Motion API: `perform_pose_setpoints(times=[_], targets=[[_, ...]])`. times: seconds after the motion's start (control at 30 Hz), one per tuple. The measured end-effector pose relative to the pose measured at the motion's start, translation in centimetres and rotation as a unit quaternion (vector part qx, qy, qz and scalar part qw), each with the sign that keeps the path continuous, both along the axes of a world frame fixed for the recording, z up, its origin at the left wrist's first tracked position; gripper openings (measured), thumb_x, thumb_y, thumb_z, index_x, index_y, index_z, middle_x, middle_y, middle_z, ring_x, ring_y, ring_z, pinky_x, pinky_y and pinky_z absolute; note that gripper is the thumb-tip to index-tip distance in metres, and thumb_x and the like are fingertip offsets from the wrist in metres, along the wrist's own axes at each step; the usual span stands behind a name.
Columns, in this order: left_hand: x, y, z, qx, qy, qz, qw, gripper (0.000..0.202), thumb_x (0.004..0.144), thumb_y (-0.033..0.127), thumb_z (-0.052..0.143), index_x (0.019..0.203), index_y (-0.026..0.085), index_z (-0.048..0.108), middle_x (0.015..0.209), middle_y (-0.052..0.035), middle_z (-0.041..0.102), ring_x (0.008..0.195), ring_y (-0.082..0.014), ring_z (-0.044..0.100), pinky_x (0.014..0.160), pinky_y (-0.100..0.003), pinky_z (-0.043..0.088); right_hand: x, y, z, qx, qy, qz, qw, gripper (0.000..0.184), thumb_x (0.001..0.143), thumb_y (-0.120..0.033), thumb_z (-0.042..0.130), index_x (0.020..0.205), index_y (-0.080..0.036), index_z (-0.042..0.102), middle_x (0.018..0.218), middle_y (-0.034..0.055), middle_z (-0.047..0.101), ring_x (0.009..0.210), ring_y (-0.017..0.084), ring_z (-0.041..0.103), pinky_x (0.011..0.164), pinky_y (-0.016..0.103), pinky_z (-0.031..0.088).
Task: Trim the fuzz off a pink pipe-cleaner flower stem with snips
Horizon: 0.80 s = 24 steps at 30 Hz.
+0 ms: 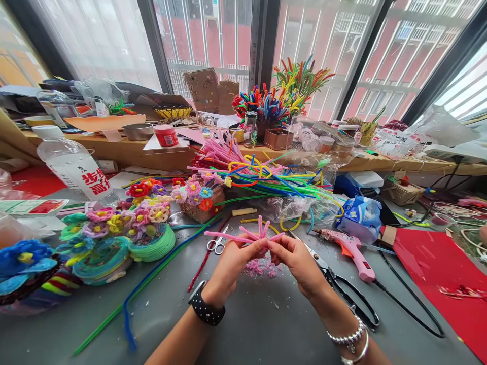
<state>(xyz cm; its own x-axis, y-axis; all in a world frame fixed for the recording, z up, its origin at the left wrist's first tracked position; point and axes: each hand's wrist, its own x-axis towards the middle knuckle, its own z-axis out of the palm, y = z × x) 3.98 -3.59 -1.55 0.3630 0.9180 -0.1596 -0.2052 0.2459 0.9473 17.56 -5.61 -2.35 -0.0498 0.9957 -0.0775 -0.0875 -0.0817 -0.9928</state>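
Both my hands meet over the grey table, pinching short pink pipe-cleaner pieces (254, 234) that fan out between them. My left hand (235, 261), with a black watch on the wrist, is closed on one end; a long pink stem sticks out to the left. My right hand (294, 259), with silver bracelets on the wrist, is closed on the other end. Pink fluff trimmings (261, 267) lie on the table under the hands.
Small silver scissors (216, 245) lie left of my hands, large black-handled scissors (337, 284) and a pink glue gun (352, 251) to the right. A heap of coloured pipe cleaners (266, 175) lies behind. Pipe-cleaner flower baskets (114, 235) stand on the left, a water bottle (74, 165) beyond, red paper (445, 274) on the right.
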Motion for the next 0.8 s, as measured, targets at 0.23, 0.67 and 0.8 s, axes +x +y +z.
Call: perform_pose_setpoints(times=[0.23, 0.67, 0.8], targets=[[-0.3, 0.0, 0.3, -0.027, 0.030, 0.058, 0.997, 0.023, 0.062, 0.034, 0.066, 0.069, 0.013, 0.066, 0.064, -0.0027, 0.060, 0.060, -0.0105, 0.052, 0.056, -0.020, 0.038, 0.7, -0.1, 0.2, 0.105, -0.122, -0.008, 0.987, 0.023, 0.077, -0.035, 0.052, 0.075, -0.014, 0.061, 0.067, 0.0024, 0.059, 0.059, 0.012, 0.051, 0.057, 0.024, 0.042], [0.3, -0.1, -0.1, -0.042, 0.013, 0.078, 0.996, 0.021, 0.060, 0.032, 0.067, 0.062, 0.011, 0.062, 0.057, 0.0010, 0.054, 0.054, -0.0073, 0.046, 0.055, -0.019, 0.035, 1.1, -0.5, -1.1, 0.513, -0.537, -0.097, 0.662, 0.019, 0.081, -0.009, 0.047, 0.095, -0.016, 0.057, 0.081, 0.0067, 0.062, 0.072, 0.017, 0.055, 0.065, 0.029, 0.044], [0.4, -0.1, -0.3, -0.024, 0.014, 0.084, 0.996, 0.022, 0.060, 0.032, 0.067, 0.063, 0.011, 0.063, 0.060, -0.0008, 0.056, 0.057, -0.0093, 0.048, 0.058, -0.022, 0.037, 1.0, -0.5, -1.1, 0.528, -0.570, -0.103, 0.621, 0.021, 0.080, -0.007, 0.048, 0.097, -0.015, 0.057, 0.082, 0.0065, 0.063, 0.067, 0.017, 0.053, 0.062, 0.029, 0.044]])
